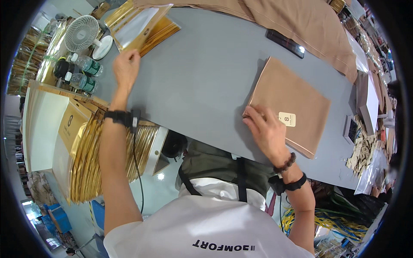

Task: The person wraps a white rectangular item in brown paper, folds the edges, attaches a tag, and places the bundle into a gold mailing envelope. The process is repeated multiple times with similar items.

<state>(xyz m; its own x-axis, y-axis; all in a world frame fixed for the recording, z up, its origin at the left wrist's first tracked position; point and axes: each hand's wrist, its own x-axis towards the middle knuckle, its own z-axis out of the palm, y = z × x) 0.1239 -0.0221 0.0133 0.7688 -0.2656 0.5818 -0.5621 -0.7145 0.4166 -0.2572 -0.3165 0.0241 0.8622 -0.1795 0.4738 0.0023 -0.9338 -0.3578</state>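
Observation:
My left hand (126, 68) pinches the near corner of a gold-edged packaging bag (135, 29) with a clear window, above a stack of gold bags (161, 34) at the table's far left. On the right, a folded brown fabric piece (293, 90) lies flat with a small cream hang tag (287, 119) on it. My right hand (266, 129) rests at its left corner, thumb and fingers at the folded edge; the fingertips partly hide that corner. Farther back, a large spread of brown fabric (290, 22) covers the table's far edge.
A black smartphone (285, 43) lies beside the fabric spread. At left are a white fan (82, 33), two plastic bottles (84, 83) and an open box of gold bags (87, 161) below table height. A small dark tray (350, 129) and loose tags (362, 153) lie at right.

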